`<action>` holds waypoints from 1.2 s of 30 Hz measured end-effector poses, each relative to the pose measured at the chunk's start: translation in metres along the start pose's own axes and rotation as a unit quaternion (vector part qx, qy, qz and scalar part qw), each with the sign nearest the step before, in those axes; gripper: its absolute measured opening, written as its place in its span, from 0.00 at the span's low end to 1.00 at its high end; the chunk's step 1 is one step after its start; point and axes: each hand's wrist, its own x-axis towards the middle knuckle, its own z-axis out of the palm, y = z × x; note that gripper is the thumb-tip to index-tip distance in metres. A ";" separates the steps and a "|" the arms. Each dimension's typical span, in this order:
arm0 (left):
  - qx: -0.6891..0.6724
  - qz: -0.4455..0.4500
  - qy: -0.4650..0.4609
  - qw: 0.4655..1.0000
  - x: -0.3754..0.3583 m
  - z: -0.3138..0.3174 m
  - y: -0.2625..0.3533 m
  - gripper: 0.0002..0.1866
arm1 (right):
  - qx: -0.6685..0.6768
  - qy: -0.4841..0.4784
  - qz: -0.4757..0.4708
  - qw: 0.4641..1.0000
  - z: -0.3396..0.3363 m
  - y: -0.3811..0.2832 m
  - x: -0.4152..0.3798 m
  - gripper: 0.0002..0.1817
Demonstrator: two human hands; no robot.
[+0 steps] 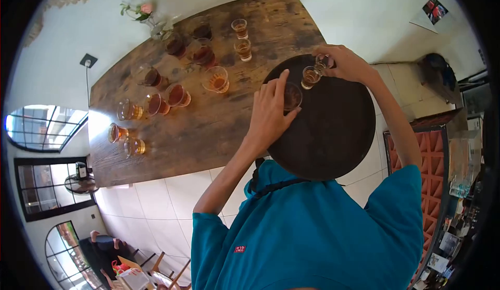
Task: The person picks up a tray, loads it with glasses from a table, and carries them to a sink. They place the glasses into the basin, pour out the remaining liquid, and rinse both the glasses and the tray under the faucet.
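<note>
A round black tray (333, 133) overlaps the right end of the wooden table. My left hand (269, 105) curls around a clear glass (295, 97) at the tray's left side, thumb below and index finger above; what is in this glass is hard to make out. My right hand (345, 63) is closed on a small clear glass (324, 61) near the tray's top edge. Right beside that one, a small glass with amber liquid (311, 77) stands on the tray between my hands.
Several glasses of dark or amber drink, including a wide amber glass (216, 80), stand on the wooden table (182, 154). Two small glasses, one here (242, 50), stand nearer the tray. A flower vase (158, 28) is at the back edge, against the wall.
</note>
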 end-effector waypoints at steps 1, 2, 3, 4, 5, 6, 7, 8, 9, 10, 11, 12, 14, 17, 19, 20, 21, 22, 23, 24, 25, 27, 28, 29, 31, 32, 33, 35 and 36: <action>0.001 0.014 0.001 1.000 0.000 0.000 -0.001 0.50 | -0.014 -0.001 -0.025 1.000 -0.002 0.001 -0.001 0.32; 0.002 0.012 0.004 1.000 -0.001 -0.001 -0.002 0.50 | -0.028 -0.002 -0.049 0.998 -0.005 0.003 -0.001 0.36; -0.004 0.023 0.006 1.000 -0.003 -0.002 -0.002 0.50 | -0.028 -0.004 -0.051 0.998 -0.008 0.004 -0.002 0.36; -0.010 0.034 0.009 0.999 -0.004 -0.004 -0.003 0.49 | -0.041 -0.020 -0.051 0.998 -0.013 0.005 -0.001 0.39; -0.009 0.031 0.012 0.999 -0.005 -0.007 -0.002 0.49 | -0.055 -0.035 -0.051 0.997 -0.016 0.005 0.003 0.41; -0.016 0.014 0.019 1.000 -0.005 -0.014 -0.001 0.48 | -0.055 -0.036 -0.053 0.996 -0.020 0.008 0.011 0.41; -0.022 -0.004 0.026 0.999 -0.006 -0.020 -0.002 0.47 | -0.083 -0.031 -0.051 0.995 -0.025 0.013 0.023 0.41; -0.021 -0.006 0.027 0.999 -0.004 -0.023 -0.007 0.47 | -0.112 -0.025 -0.049 0.992 -0.028 0.016 0.032 0.42; 0.006 -0.009 0.071 0.997 0.003 -0.028 -0.014 0.45 | -0.135 -0.052 -0.019 0.989 -0.040 -0.010 0.041 0.41; 0.032 -0.012 0.114 0.993 0.009 -0.032 -0.021 0.44 | -0.071 -0.015 -0.080 0.994 -0.034 -0.005 0.062 0.39; 0.033 -0.013 0.112 0.993 0.019 -0.038 -0.027 0.44 | -0.006 0.022 -0.139 0.990 -0.024 0.005 0.088 0.37; 0.117 -0.033 0.137 0.983 0.035 -0.047 -0.033 0.42 | 0.000 0.043 -0.157 0.987 -0.016 -0.004 0.109 0.37; 0.202 -0.048 0.163 0.964 0.064 -0.056 -0.048 0.40 | -0.061 0.097 -0.208 0.971 0.004 -0.020 0.159 0.39; 0.300 -0.017 0.161 0.940 0.092 -0.058 -0.069 0.33 | -0.119 0.075 -0.220 0.965 0.027 -0.039 0.213 0.37; 0.340 -0.056 0.051 0.937 0.104 -0.060 -0.074 0.27 | -0.130 0.048 -0.206 0.969 0.034 -0.053 0.229 0.35; 0.342 -0.053 0.049 0.937 0.107 -0.058 -0.078 0.27 | -0.139 0.013 -0.192 0.971 0.038 -0.058 0.235 0.32; 0.346 -0.045 0.044 0.936 0.109 -0.053 -0.085 0.25 | -0.138 0.017 -0.188 0.972 0.038 -0.063 0.242 0.32; 0.347 -0.038 0.036 0.936 0.111 -0.049 -0.091 0.24 | -0.139 0.009 -0.177 0.974 0.038 -0.064 0.247 0.28; 0.342 -0.030 0.031 0.939 0.113 -0.044 -0.097 0.24 | -0.140 0.000 -0.163 0.977 0.039 -0.060 0.247 0.24; 0.327 -0.019 0.050 0.944 0.116 -0.041 -0.103 0.23 | -0.139 0.000 -0.150 0.979 0.038 -0.057 0.242 0.24; 0.311 -0.010 0.071 0.948 0.117 -0.041 -0.104 0.23 | -0.124 0.044 -0.163 0.978 0.034 -0.057 0.237 0.22; 0.304 -0.004 0.076 0.950 0.117 -0.046 -0.099 0.23 | -0.112 0.093 -0.172 0.974 0.017 -0.053 0.224 0.20; 0.302 -0.007 0.084 0.950 0.116 -0.052 -0.093 0.22 | -0.105 0.115 -0.174 0.972 0.006 -0.053 0.213 0.20; 0.299 -0.004 0.083 0.951 0.117 -0.058 -0.088 0.22 | -0.098 0.137 -0.177 0.970 -0.004 -0.053 0.201 0.19; 0.286 0.022 0.106 0.952 0.118 -0.071 -0.073 0.23 | -0.103 0.157 -0.160 0.969 -0.027 -0.049 0.170 0.19; 0.282 0.026 0.103 0.953 0.117 -0.078 -0.063 0.23 | -0.105 0.176 -0.148 0.967 -0.040 -0.049 0.149 0.19; 0.269 0.038 0.093 0.958 0.116 -0.086 -0.052 0.24 | -0.106 0.177 -0.143 0.968 -0.061 -0.059 0.121 0.19; 0.252 0.055 0.084 0.963 0.111 -0.098 -0.027 0.24 | -0.116 -0.048 -0.056 0.991 -0.109 -0.083 0.062 0.38; 0.232 0.075 0.091 0.965 0.104 -0.104 -0.014 0.23 | -0.087 -0.085 -0.033 0.992 -0.121 -0.082 0.045 0.39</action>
